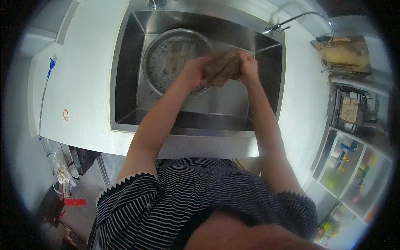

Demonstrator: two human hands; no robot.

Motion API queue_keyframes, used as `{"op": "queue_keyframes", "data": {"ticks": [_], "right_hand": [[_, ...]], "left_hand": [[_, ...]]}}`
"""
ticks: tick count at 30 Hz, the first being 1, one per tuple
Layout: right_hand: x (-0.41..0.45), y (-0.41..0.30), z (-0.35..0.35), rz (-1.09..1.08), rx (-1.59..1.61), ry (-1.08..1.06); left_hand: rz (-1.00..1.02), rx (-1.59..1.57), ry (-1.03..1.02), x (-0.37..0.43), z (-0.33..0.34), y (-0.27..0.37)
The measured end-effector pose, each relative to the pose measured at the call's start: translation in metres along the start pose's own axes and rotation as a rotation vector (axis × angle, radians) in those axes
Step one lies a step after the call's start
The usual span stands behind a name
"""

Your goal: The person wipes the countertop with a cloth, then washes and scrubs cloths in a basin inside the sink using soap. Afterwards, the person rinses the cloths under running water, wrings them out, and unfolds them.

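A brown cloth (pixel 223 70), blurred by motion, is stretched between my two hands above a stainless steel sink (pixel 228 104). My left hand (pixel 197 72) grips its left end, over the rim of a round metal basin (pixel 147 79). At the other end, my right hand (pixel 249 67) holds the cloth with bent fingers. The basin stands on the left part of the sink floor and contains water with bubbles. Under that water lies a paler piece of cloth (pixel 178 57), partly hidden by my left hand.
A curved faucet (pixel 300 15) rises behind the sink's right corner. Left on the white counter (pixel 84 78) lie an orange rubber band (pixel 65 115) and a long-handled blue tool (pixel 51 64). A wire rack (pixel 350 106) and shelves with small items (pixel 340 159) are at the right.
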State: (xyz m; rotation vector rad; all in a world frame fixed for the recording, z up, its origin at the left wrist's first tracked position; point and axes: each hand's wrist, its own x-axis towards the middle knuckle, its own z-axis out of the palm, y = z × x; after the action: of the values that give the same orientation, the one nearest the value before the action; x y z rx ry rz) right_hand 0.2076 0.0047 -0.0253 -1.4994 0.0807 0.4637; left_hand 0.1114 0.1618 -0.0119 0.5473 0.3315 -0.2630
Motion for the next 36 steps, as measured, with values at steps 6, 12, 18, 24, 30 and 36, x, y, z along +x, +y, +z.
{"op": "queue_keyframes", "data": {"ticks": [6, 12, 18, 24, 30, 36], "right_hand": [[-0.034, 0.043, 0.052, -0.275, -0.816, -0.007], [-0.008, 0.083, 0.078, -0.52, -1.454, -0.126], [-0.026, 0.091, 0.085, -0.753, -1.281, -0.149], [0.015, 0.083, 0.064, -0.338, -1.215, -0.059], [0.008, 0.044, 0.014, 0.171, -0.272, -0.104], [-0.029, 0.026, 0.009, 0.137, -0.767, -0.557]], "left_hand": [[-0.158, -0.138, 0.334, 0.014, -0.046, -0.036], [0.024, -0.292, 0.174, 0.039, -0.073, -0.08], [-0.033, -0.36, 0.43, 0.024, -0.064, -0.059], [0.455, 0.51, 0.179, 0.06, -0.103, -0.088], [-0.072, 0.874, 0.124, 0.02, -0.048, -0.034], [0.048, 0.483, 0.47, 0.033, -0.083, -0.041]]}}
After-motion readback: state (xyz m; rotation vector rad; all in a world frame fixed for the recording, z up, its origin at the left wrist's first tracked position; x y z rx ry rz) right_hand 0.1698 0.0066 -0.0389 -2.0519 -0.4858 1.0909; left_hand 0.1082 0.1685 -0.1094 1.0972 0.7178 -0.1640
